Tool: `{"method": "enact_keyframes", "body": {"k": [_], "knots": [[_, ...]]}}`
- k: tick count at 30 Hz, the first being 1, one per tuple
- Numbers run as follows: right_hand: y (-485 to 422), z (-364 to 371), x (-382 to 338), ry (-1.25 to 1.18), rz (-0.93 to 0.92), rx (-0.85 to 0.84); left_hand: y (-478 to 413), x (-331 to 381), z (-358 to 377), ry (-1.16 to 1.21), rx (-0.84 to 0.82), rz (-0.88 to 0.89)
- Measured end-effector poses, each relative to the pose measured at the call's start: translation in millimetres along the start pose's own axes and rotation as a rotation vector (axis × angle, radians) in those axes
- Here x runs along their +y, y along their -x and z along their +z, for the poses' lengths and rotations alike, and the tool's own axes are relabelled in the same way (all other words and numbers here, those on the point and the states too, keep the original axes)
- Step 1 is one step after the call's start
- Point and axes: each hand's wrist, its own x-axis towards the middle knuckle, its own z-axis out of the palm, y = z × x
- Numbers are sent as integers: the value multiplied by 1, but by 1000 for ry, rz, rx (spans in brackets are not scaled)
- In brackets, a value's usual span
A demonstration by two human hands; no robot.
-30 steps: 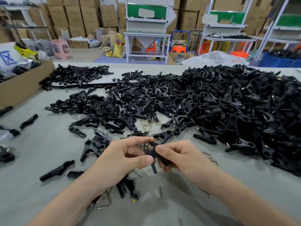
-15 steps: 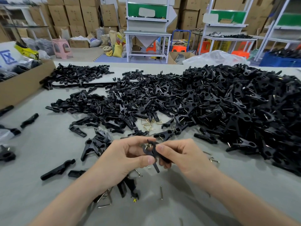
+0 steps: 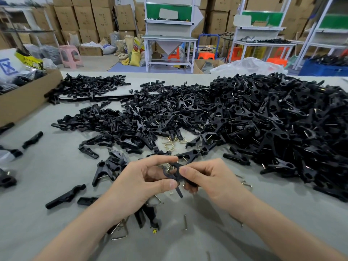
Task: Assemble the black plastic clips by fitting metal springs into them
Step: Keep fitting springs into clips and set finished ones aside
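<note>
My left hand (image 3: 143, 183) and right hand (image 3: 212, 180) both pinch the small black plastic clip (image 3: 174, 175) just above the grey surface (image 3: 56, 166); I judge steady, aligned halves let the barely visible metal spring (image 3: 170, 167) seat squarely.

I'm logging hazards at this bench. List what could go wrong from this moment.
1. The left hand and right hand pinch the black clip by the fingertips alone. A spring under load could slip, fly off or nip a finger.
2. Beside the left forearm lie loose springs. The forearm may scatter them or get poked.
</note>
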Motion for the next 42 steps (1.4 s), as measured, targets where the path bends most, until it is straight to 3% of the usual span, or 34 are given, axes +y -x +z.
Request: {"method": "enact_keyframes", "body": {"k": [17,23,31,37,42], "knots": [[1,2,0,27,-23,4,2,3,1,-16,9,3],[1,2,1,-170,-39,87,2,2,1,-21,37,19],[-1,-1,1,-188,-28,149,-1,-1,-1,47,96,12],[0,-1,-1,-375,18,99,-1,-4,-2,20,97,14],[1,2,-4,-237,-28,129,-1,-5,-3,36,108,-2]]}}
